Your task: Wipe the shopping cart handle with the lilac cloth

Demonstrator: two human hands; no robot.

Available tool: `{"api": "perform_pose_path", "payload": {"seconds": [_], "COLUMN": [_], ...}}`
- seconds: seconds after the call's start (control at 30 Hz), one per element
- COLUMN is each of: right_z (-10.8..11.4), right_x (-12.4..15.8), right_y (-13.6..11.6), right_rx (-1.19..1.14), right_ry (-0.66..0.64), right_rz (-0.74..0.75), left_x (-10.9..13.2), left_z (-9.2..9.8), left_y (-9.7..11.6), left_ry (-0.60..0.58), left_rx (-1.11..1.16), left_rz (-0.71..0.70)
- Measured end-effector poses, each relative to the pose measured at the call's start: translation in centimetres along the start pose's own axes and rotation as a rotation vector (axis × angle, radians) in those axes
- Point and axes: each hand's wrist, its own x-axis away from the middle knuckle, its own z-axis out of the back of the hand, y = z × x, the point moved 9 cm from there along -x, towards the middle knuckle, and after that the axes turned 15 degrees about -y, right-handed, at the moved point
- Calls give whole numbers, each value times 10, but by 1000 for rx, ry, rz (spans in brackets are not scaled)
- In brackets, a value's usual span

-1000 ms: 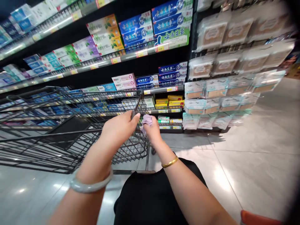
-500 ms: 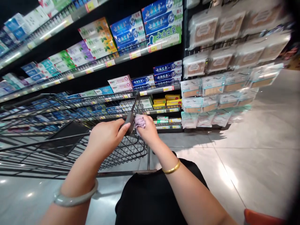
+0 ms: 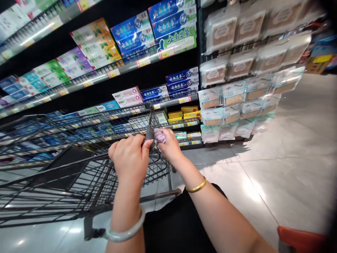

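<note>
A black wire shopping cart stretches across the left and middle of the head view. My left hand, with a pale bangle at the wrist, is closed around the near part of the cart's handle. A crumpled light purple cloth is bunched in my right hand, just right of that handle. My right fingers are curled round the cloth and partly hidden behind it. A gold bangle circles my right wrist. The dark flap lies inside the cart.
Shelves with boxed toothpaste rise beyond the cart. Packs of cotton swabs hang on hooks to the right. Shiny grey floor tiles extend at right, and an orange object shows at the lower right edge.
My left hand has turned more upright on the handle, its forearm shifting right. The cart has swung in view, its lower frame coming nearer. The cloth stays in my right hand.
</note>
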Motion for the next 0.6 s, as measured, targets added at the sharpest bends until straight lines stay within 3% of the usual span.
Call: {"api": "perform_pose_path", "payload": {"seconds": [0.1, 0.17, 0.23, 0.33, 0.4, 0.53, 0.6], "right_z": [-8, -6, 2, 13, 10, -11, -11], "right_x": [-2, 1, 3, 7, 10, 17, 20], "right_y": [29, 34, 19, -21, -26, 31, 44], "right_rx": [91, 99, 64, 26, 69, 142, 145], "right_ry": [-117, -134, -81, 5, -19, -153, -151], "right_rz": [-240, -316, -244, 17, 72, -270, -343], "left_x": [3, 6, 7, 8, 7, 4, 3], "left_z": [-1, 1, 2, 3, 3, 1, 1], "left_y": [-1, 0, 1, 0, -1, -1, -2], "left_ry": [121, 207, 259, 269, 265, 266, 267], "left_rx": [36, 52, 64, 88, 112, 165, 222], "left_rz": [31, 5, -31, -63, -56, -36, -58]}}
